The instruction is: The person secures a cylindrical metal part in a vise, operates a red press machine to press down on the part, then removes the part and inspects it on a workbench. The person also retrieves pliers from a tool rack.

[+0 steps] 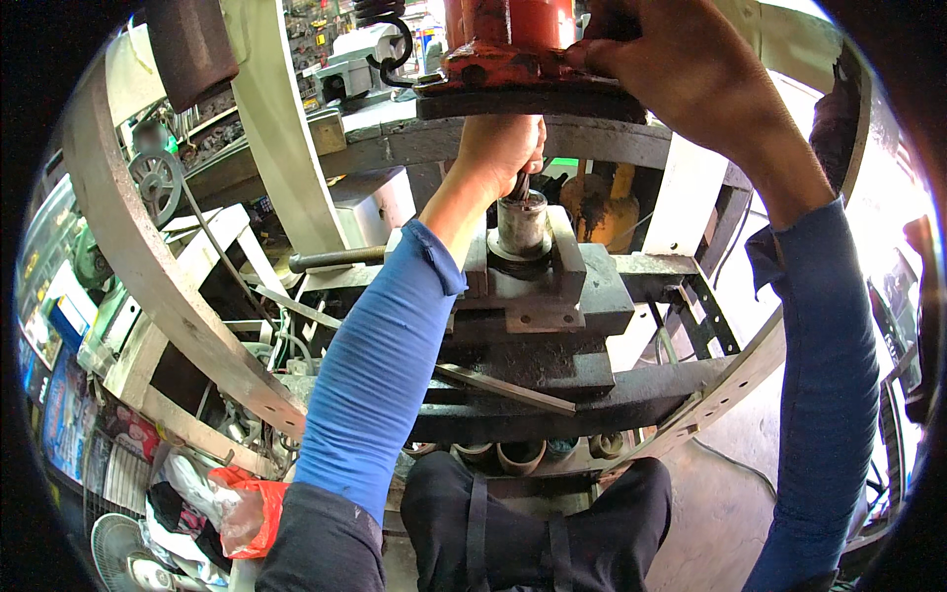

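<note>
My left hand (501, 150) is closed round a dark metal rod (522, 184), whose lower end meets the top of an upright steel sleeve (522, 227). That sleeve stands between heavy steel blocks (568, 268) on the bed of a press. Overhead is a red hydraulic jack (508, 49) with a thick dark plate (533, 103) under it. At the jack's right side my right hand (681, 74) has its fingers bent in against the red body; what they pinch, if anything, is hidden.
Pale frame posts (286, 128) rise on both sides. A flat metal bar (505, 387) lies across the press bed, and a round bar (337, 259) juts left. Several metal rings (520, 456) sit below. A coil spring (380, 10) hangs beside the jack. A fan (123, 553) stands lower left.
</note>
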Motion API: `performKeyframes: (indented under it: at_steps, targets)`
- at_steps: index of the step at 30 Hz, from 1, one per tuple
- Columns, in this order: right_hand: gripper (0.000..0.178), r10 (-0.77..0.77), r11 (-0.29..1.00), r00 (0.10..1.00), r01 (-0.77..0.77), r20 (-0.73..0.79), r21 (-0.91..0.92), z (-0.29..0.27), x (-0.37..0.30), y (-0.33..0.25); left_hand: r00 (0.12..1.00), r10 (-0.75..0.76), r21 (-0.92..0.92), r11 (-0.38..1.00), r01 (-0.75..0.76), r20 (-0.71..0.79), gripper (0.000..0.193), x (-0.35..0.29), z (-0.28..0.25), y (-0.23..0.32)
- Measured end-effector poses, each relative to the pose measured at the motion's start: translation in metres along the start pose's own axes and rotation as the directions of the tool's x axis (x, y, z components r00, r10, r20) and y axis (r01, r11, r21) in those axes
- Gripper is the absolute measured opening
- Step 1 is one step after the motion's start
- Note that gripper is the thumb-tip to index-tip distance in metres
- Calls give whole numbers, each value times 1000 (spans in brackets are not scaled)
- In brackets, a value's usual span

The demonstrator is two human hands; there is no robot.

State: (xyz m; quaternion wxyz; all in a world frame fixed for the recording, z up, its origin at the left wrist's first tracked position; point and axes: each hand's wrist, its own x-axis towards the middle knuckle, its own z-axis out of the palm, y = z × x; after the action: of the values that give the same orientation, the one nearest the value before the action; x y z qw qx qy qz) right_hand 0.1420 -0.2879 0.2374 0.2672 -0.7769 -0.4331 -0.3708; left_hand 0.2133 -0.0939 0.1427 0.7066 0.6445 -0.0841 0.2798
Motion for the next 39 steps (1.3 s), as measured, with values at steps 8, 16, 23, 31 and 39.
performKeyframes:
  at_steps: [8, 16, 23, 31, 39]
  targets:
    - [19, -454, 568, 861, 478, 230, -670, 15, 37, 55, 996, 9, -49, 999, -5, 86, 41, 1, 0, -2]
    - [26, -244, 912, 905, 337, 349, -236, 9, 40, 68, 996, -3, -83, 997, 10, 86, 42, 0, -1, -1]
    - [19, -43, 998, 993, 46, 107, -34, -10, -1, 1, 998, -12, -116, 993, 18, 58, 44, 3, -2, -3]
    - [18, -199, 942, 974, 221, 111, -251, -11, 5, 5, 995, 21, -90, 996, -12, 94, 42, 3, -5, -7]
    - [25, -145, 936, 989, 147, 28, -321, -12, -1, -5, 982, 25, -173, 985, 8, 186, 27, 11, -14, -12]
